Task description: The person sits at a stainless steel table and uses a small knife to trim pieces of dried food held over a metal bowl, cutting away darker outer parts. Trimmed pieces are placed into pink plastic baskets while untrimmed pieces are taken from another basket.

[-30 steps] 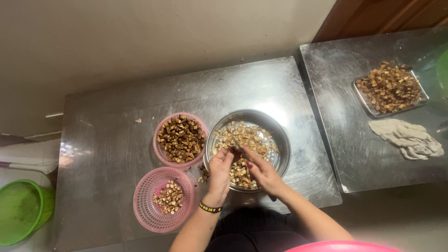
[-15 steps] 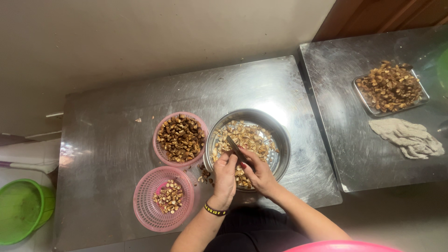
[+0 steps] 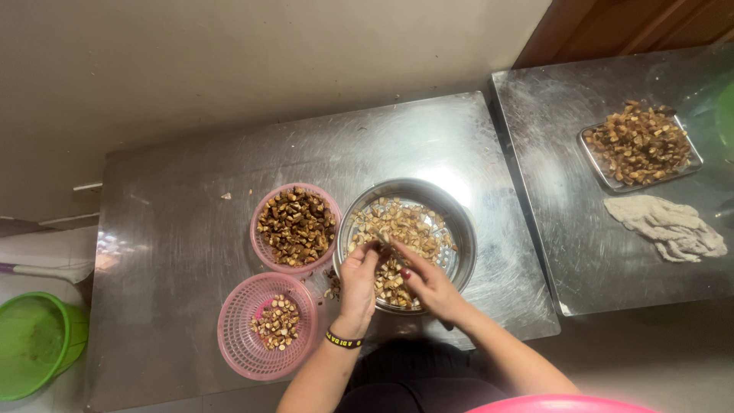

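Green bucket [image 3: 34, 344], grey rag [image 3: 667, 226], metal tray [image 3: 641, 145]

A: How many views?

B: One. Head cam, worn by the person, looking almost straight down.

A: Facing?

B: Down onto the steel worktop [image 3: 191, 229], wall side at frame top, wearer's body at the bottom edge.

A: How close?

B: Mid range. Whole worktop fits, plus the second worktop [image 3: 581, 252] at right and the green bucket [image 3: 34, 348] at far left. Both forearms enter from the bottom centre.

A: Overlap with another view?

B: None, single camera.
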The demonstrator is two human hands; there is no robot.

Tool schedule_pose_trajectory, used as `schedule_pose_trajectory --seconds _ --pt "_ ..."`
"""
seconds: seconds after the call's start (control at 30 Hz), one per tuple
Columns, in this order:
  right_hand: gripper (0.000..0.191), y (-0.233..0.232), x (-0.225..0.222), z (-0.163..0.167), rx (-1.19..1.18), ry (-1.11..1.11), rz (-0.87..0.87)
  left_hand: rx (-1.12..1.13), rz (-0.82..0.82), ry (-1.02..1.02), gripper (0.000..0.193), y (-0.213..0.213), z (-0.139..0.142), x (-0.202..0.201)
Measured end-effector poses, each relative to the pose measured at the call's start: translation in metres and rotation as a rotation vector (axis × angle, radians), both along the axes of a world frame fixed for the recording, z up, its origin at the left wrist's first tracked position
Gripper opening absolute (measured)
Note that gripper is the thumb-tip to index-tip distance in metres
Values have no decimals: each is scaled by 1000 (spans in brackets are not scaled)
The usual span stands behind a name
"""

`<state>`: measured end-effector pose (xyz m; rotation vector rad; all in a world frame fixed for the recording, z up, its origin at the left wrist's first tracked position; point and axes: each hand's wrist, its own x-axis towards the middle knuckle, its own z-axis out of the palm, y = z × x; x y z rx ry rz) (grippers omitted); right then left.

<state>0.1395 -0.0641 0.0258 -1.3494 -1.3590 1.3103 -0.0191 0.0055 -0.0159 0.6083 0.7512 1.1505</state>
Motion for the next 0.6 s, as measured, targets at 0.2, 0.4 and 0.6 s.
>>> schedule_pose_trajectory --seconds 0.2,0.4,0.6 --pt "58 -1 -14 2 301 -101 -74 -39 -7 -32 24 -13 7 7" --pt "45 2 -22 -10 361 -100 -183 -68 9 -83 21 -20 12 16" --pt "39 12 2 -10 -174 580 -140 -67 14 -113 17 -15 7 11"
